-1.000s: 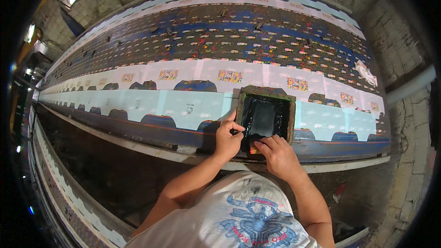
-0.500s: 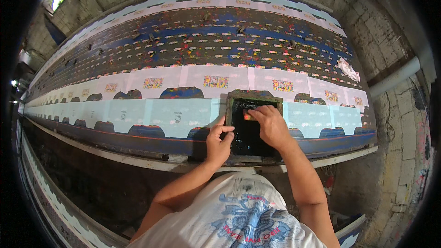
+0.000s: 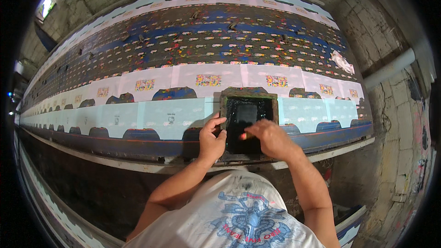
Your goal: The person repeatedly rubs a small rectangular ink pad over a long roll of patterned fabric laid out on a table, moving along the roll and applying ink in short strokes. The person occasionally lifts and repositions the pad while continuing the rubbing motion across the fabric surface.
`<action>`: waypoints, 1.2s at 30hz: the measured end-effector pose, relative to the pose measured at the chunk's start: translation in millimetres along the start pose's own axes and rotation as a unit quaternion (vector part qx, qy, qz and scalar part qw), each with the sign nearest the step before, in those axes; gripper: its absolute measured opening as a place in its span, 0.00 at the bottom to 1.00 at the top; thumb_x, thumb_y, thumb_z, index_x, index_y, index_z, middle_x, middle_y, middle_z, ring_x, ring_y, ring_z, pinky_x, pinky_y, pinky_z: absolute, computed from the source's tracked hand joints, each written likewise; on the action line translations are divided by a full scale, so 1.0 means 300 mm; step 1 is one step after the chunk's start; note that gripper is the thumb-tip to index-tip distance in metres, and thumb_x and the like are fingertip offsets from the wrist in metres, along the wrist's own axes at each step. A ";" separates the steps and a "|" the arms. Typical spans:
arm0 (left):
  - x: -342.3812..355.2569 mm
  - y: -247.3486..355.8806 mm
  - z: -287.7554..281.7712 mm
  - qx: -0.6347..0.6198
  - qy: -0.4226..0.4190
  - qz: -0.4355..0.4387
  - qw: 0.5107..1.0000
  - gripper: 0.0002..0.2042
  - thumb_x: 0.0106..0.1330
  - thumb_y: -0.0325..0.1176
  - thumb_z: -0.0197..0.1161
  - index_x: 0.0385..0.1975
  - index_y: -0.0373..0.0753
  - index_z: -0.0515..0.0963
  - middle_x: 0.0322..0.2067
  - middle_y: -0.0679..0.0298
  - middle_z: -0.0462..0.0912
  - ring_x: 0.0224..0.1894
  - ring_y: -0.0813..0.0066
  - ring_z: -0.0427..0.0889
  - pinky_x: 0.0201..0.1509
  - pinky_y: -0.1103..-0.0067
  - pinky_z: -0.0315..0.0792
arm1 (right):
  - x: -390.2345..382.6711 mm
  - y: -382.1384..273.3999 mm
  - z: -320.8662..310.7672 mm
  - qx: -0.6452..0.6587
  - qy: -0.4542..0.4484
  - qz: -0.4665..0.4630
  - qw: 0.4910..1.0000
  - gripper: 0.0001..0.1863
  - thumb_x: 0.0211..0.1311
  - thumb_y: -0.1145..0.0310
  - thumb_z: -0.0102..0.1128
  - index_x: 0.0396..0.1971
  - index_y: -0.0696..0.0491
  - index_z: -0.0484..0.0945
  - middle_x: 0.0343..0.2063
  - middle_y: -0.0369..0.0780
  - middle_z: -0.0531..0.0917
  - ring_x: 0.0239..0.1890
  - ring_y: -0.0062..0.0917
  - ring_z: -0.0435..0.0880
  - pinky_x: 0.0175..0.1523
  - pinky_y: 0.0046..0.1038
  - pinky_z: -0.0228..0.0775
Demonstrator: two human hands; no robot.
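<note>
A small dark-rimmed screen-printing frame [image 3: 274, 110] lies over the pale blue cut fabric pieces [image 3: 186, 112] at the table's near edge. Wet black ink covers most of its inside, with a smoother grey rectangle at the far half. My left hand [image 3: 212, 140] grips the frame's left side, fingers curled at the rim. Above the ink, toward the near half, my right hand [image 3: 275, 138] is closed round a small squeegee [image 3: 244, 135]. Only its red and yellowish end shows; my fingers hide the rest. Small dark prints mark some blue pieces to the left.
Pink fabric pieces [image 3: 161, 82] with colourful printed patches line the long table behind the blue row. Farther back, the stained table surface [image 3: 183, 50] carries several small dark blocks. A crumpled pale cloth [image 3: 342, 62] lies at the right end, near a pipe [image 3: 390, 69] and a block wall.
My right hand has drawn the squeegee toward me across the inside of the frame, and a smooth grey rectangle now shows behind it. My left hand stays on the frame's left side.
</note>
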State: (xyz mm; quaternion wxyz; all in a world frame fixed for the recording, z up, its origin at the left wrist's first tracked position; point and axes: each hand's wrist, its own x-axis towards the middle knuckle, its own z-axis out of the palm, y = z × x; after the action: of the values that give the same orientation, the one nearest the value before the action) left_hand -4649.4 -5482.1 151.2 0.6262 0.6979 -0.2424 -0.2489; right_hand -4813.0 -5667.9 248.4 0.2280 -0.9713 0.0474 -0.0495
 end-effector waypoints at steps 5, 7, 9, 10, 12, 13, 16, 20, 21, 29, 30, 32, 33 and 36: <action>0.013 -0.015 -0.003 -0.005 -0.014 -0.017 1.000 0.24 0.70 0.12 0.67 0.64 0.37 0.86 0.79 0.49 0.77 0.74 0.61 0.83 0.74 0.68 0.78 | 0.145 0.118 0.024 -0.049 0.133 0.057 0.988 0.26 0.60 0.83 0.59 0.58 0.54 0.91 0.50 0.48 0.91 0.57 0.47 0.88 0.65 0.46 0.80; 0.011 -0.023 0.004 -0.019 -0.006 0.001 1.000 0.23 0.70 0.12 0.67 0.64 0.36 0.86 0.79 0.49 0.77 0.75 0.60 0.82 0.75 0.68 0.77 | 0.132 0.103 0.044 -0.076 0.148 0.051 0.985 0.26 0.61 0.82 0.60 0.59 0.53 0.91 0.50 0.47 0.90 0.55 0.46 0.87 0.63 0.45 0.80; 0.000 -0.045 0.005 -0.038 0.000 0.012 0.999 0.24 0.70 0.12 0.68 0.64 0.37 0.86 0.79 0.49 0.77 0.76 0.60 0.81 0.76 0.68 0.76 | 0.102 0.062 0.064 -0.088 0.142 0.048 0.985 0.26 0.61 0.81 0.62 0.59 0.52 0.91 0.49 0.46 0.90 0.53 0.45 0.87 0.61 0.44 0.80; -0.004 -0.070 0.011 -0.052 0.000 0.017 0.999 0.24 0.69 0.12 0.68 0.64 0.37 0.86 0.79 0.49 0.76 0.77 0.59 0.80 0.77 0.68 0.76 | 0.072 0.028 0.070 -0.089 0.128 0.047 0.987 0.26 0.61 0.80 0.63 0.59 0.51 0.91 0.49 0.45 0.90 0.52 0.44 0.86 0.60 0.43 0.80; -0.012 -0.095 0.012 -0.059 0.007 0.024 0.998 0.24 0.69 0.13 0.68 0.64 0.37 0.86 0.79 0.48 0.76 0.78 0.57 0.80 0.78 0.67 0.75 | 0.021 -0.038 0.087 -0.079 0.107 0.037 0.990 0.28 0.58 0.83 0.64 0.60 0.50 0.91 0.50 0.43 0.90 0.50 0.43 0.86 0.58 0.43 0.79; -0.020 -0.099 0.013 -0.052 0.007 0.026 0.998 0.24 0.69 0.13 0.68 0.64 0.38 0.86 0.79 0.47 0.76 0.78 0.56 0.79 0.78 0.66 0.74 | -0.014 -0.064 0.099 -0.075 0.100 0.032 0.992 0.28 0.58 0.80 0.65 0.60 0.50 0.91 0.50 0.43 0.89 0.50 0.42 0.86 0.58 0.42 0.79; -0.035 -0.093 0.024 -0.004 0.009 0.047 0.999 0.25 0.66 0.14 0.70 0.63 0.39 0.87 0.79 0.45 0.76 0.79 0.52 0.77 0.81 0.63 0.72 | -0.091 -0.149 0.106 -0.052 0.087 0.042 0.994 0.28 0.59 0.80 0.66 0.61 0.51 0.91 0.51 0.43 0.89 0.51 0.42 0.86 0.58 0.42 0.80; -0.053 -0.026 0.032 0.110 0.012 0.100 0.989 0.26 0.60 0.13 0.71 0.60 0.40 0.88 0.79 0.44 0.76 0.80 0.49 0.74 0.83 0.62 0.68 | -0.156 -0.163 0.116 -0.041 0.085 0.034 0.995 0.29 0.57 0.77 0.70 0.63 0.53 0.90 0.52 0.45 0.89 0.53 0.42 0.85 0.60 0.42 0.79; -0.054 -0.024 0.038 0.109 0.017 0.096 0.989 0.27 0.59 0.12 0.70 0.59 0.40 0.88 0.79 0.44 0.76 0.80 0.49 0.74 0.84 0.62 0.68 | -0.170 -0.161 0.111 -0.016 0.088 0.044 0.995 0.28 0.58 0.78 0.70 0.61 0.54 0.90 0.53 0.45 0.88 0.54 0.42 0.85 0.60 0.44 0.80; -0.074 0.021 0.220 0.067 0.039 0.142 0.987 0.24 0.56 0.09 0.67 0.51 0.38 0.91 0.81 0.44 0.74 0.78 0.51 0.75 0.84 0.61 0.66 | -0.345 0.004 0.078 0.107 0.231 0.026 0.967 0.26 0.53 0.86 0.73 0.55 0.57 0.91 0.51 0.48 0.89 0.57 0.47 0.88 0.63 0.46 0.83; -0.078 0.032 0.274 0.063 0.037 0.154 0.985 0.24 0.56 0.09 0.67 0.51 0.38 0.91 0.81 0.44 0.74 0.78 0.51 0.75 0.84 0.62 0.65 | -0.381 0.037 0.063 0.111 0.239 0.029 0.964 0.26 0.52 0.86 0.73 0.54 0.58 0.91 0.51 0.48 0.90 0.57 0.48 0.89 0.63 0.45 0.83; -0.093 0.069 0.404 0.051 0.043 0.134 0.989 0.21 0.56 0.10 0.67 0.47 0.39 0.92 0.80 0.45 0.75 0.79 0.51 0.74 0.85 0.61 0.64 | -0.463 0.112 0.032 0.114 0.248 0.044 0.961 0.24 0.55 0.88 0.74 0.54 0.58 0.91 0.51 0.48 0.91 0.58 0.47 0.89 0.63 0.45 0.83; -0.098 0.066 0.473 0.053 0.044 0.136 0.988 0.21 0.56 0.10 0.67 0.47 0.39 0.92 0.80 0.44 0.75 0.80 0.51 0.74 0.86 0.60 0.63 | -0.508 0.152 0.010 0.116 0.253 0.051 0.959 0.23 0.57 0.88 0.74 0.54 0.58 0.92 0.51 0.48 0.91 0.58 0.47 0.89 0.63 0.45 0.83; -0.104 0.057 0.659 0.046 0.042 0.127 0.990 0.20 0.57 0.11 0.67 0.47 0.39 0.92 0.81 0.44 0.74 0.82 0.50 0.72 0.87 0.60 0.62 | -0.625 0.254 -0.052 0.126 0.262 0.070 0.954 0.23 0.57 0.89 0.74 0.53 0.58 0.92 0.51 0.48 0.91 0.58 0.48 0.89 0.64 0.45 0.83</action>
State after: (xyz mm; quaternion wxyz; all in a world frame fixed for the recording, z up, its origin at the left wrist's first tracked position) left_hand -4802.2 -5612.5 151.5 0.6297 0.6995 -0.3137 -0.1258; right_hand -5005.8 -5721.2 214.3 0.3306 -0.8818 0.1671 -0.2920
